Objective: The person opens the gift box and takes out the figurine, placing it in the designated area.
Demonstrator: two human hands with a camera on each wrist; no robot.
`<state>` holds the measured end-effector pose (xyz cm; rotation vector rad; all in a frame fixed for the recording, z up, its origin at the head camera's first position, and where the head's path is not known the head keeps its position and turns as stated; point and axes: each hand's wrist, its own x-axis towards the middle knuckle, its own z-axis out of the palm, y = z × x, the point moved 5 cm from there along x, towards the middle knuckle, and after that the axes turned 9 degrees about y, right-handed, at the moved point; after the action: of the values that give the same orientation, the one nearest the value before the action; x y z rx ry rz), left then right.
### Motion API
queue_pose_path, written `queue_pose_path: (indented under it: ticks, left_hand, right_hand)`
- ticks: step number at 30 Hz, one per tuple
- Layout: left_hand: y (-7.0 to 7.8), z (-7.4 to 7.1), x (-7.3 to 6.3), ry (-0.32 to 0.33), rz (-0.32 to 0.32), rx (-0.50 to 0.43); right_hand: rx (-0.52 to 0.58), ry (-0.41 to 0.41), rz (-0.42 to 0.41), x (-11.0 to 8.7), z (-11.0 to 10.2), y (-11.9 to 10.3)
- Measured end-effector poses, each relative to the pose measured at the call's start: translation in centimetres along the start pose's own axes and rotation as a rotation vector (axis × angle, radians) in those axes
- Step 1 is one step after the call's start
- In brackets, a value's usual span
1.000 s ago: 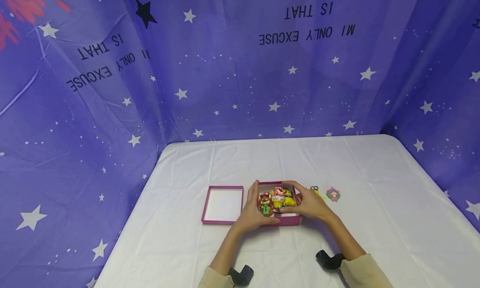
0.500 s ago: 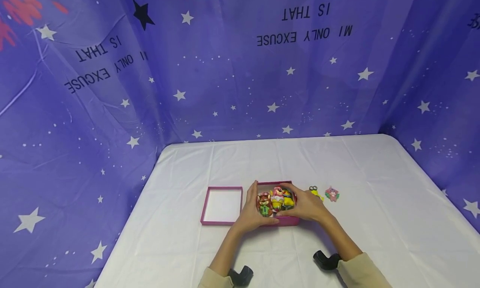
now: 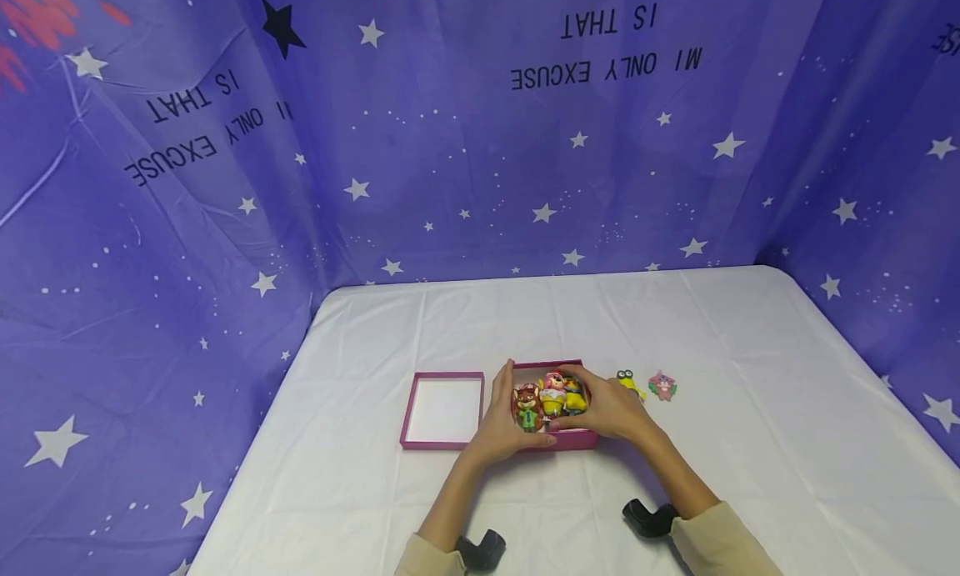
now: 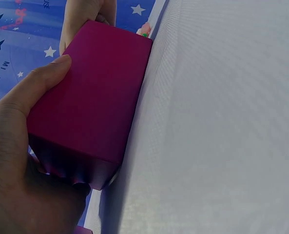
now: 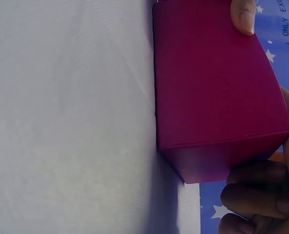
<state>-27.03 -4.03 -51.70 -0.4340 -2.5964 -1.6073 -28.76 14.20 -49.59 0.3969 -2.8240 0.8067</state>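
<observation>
An open magenta box [image 3: 577, 441] stands on the white table with several figurines in it. A fox figurine [image 3: 528, 409] in green lies at its left. Beside it is a pink-headed figurine [image 3: 553, 395] with a yellow lower part, and a yellow figurine [image 3: 575, 399] lies at the right. My left hand [image 3: 495, 430] grips the box's left side, its thumb on the front wall [image 4: 98, 87]. My right hand [image 3: 611, 405] reaches over the right side, thumb and forefinger at the pink-headed figurine's two ends. In the right wrist view its other fingers [image 5: 254, 195] are curled outside the box.
The box lid [image 3: 442, 445] lies inside up, left of the box. Right of my right hand lie a yellow big-eyed figurine [image 3: 628, 383] and a pink star-shaped figurine [image 3: 663, 385]. A purple starry curtain [image 3: 480, 142] hangs around the table [image 3: 360, 493].
My right hand has moved left over the box, its thumb and forefinger coming to the pink-headed figurine's ends. The left hand keeps its grip on the box.
</observation>
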Motion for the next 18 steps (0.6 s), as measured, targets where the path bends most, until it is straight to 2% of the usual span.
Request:
queue_pose_path:
  ticks: [5,18]
  left_hand:
    - [0.05,-0.05,-0.01,-0.003,0.002,-0.004]
    - [0.04,-0.12,-0.04,-0.006,-0.011,-0.007]
  right_hand:
    - [-0.030,-0.009,-0.007,0.14,0.02,-0.02]
    - [-0.007,-0.014,-0.003,0.17,-0.03,-0.05]
